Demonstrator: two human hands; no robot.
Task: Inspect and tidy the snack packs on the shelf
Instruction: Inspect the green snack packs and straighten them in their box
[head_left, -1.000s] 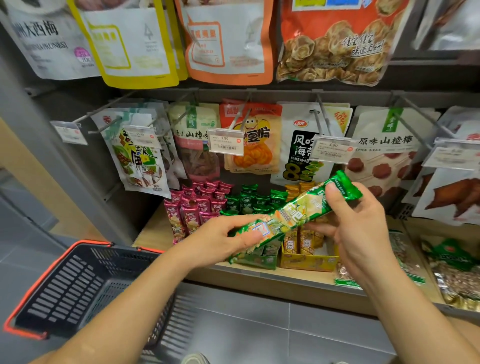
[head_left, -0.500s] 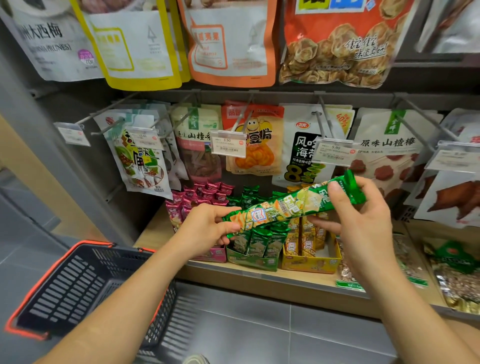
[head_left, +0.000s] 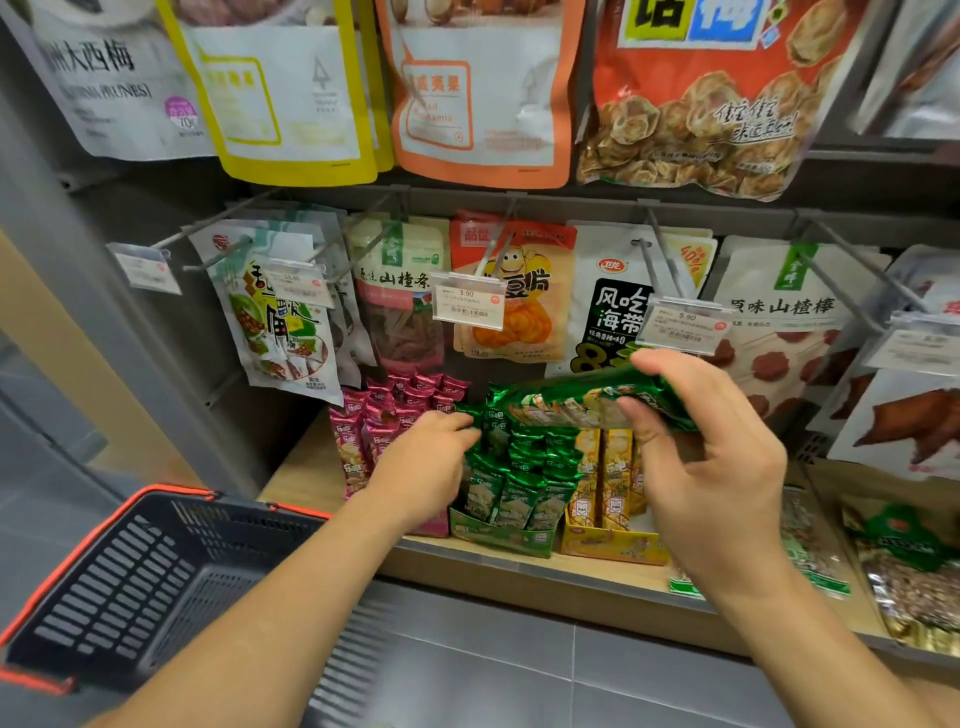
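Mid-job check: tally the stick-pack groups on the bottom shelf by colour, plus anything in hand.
Pink group: 1
Green group: 1
Yellow group: 1
Green pack held in the right hand: 1
Total: 4

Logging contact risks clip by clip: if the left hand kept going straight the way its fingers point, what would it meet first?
Probably the green snack packs standing in their display box: the left hand points right and slightly into the shelf, fingertips already at their tops. Depth is unclear, so contact may already exist.
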